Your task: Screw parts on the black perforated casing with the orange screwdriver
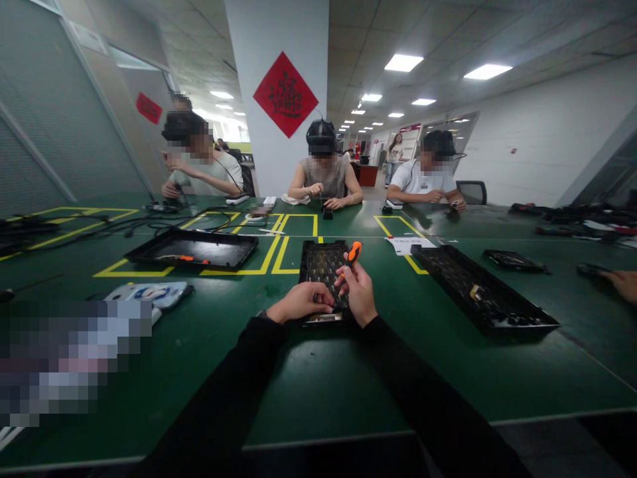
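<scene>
In front of me stands a black tray (323,243) holding many small, shiny pieces too small to name. My right hand (362,296) is closed around a screwdriver (355,253) with an orange and black handle, which points up and away from me. Low over the tray's near part is my left hand (302,301), its fingers curled together with the tips close to the right hand. Whatever lies between the left fingers is hidden. A pale metallic piece (326,318) shows at the tray's near end, just below the left hand.
Left of me, another black tray (223,251) holds an orange-handled tool (186,259). A long black tray (522,324) lies right, with a paper sheet (405,245) behind it. Cables (144,226) run along the left. Several people sit opposite; a co-worker's hand (622,284) reaches in from the right.
</scene>
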`<act>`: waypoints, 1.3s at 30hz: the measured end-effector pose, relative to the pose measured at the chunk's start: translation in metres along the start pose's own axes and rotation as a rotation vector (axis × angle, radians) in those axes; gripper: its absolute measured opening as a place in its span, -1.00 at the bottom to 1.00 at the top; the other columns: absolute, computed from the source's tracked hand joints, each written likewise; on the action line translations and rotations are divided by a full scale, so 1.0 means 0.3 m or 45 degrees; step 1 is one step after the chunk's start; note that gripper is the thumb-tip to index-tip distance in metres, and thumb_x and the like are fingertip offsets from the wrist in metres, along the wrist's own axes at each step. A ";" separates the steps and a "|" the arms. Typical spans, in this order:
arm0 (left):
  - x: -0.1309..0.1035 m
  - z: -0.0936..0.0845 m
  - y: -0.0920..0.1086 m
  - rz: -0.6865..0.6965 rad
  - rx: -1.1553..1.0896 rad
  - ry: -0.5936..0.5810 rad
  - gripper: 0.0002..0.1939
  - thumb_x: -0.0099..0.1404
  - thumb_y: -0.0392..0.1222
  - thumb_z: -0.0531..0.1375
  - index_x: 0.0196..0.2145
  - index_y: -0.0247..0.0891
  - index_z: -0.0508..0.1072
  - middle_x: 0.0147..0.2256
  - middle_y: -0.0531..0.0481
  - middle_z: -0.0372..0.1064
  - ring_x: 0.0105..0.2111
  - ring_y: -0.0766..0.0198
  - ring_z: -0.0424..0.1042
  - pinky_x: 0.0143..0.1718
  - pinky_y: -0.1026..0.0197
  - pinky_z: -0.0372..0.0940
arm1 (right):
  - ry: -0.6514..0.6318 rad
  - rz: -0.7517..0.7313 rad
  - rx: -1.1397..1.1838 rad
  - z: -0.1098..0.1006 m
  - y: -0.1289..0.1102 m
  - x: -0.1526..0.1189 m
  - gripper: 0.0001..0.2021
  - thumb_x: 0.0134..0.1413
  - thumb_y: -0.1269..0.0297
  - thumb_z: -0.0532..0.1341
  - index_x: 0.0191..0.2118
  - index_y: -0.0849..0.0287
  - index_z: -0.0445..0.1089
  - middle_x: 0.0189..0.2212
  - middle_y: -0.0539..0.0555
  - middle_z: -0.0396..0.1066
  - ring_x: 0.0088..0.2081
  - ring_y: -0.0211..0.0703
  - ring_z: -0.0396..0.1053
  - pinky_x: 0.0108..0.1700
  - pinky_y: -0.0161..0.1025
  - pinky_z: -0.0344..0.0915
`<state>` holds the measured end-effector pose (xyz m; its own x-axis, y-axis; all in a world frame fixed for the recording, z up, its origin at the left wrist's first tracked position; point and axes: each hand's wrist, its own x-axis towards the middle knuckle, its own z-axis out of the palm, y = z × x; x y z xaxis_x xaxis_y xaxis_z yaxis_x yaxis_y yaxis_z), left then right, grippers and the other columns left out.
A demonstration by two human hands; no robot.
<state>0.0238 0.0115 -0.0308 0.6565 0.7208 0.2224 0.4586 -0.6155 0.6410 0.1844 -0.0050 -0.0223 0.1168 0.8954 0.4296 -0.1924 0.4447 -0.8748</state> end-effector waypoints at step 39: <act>0.002 -0.006 0.014 -0.071 -0.105 0.026 -0.57 0.00 -0.07 0.28 -0.16 -0.27 0.44 -0.40 0.01 0.39 -0.42 0.32 0.33 -0.37 0.30 0.22 | 0.040 -0.069 -0.653 -0.071 0.054 0.048 -0.78 -0.06 0.21 0.16 -0.26 0.17 0.38 -0.39 0.04 0.46 -0.36 -0.16 0.38 -0.21 -0.21 0.26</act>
<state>0.0250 0.0098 -0.0266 0.6189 0.7598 0.1992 0.4425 -0.5468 0.7108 0.2037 0.0148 -0.0352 0.1442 0.8667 0.4774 0.3162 0.4168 -0.8522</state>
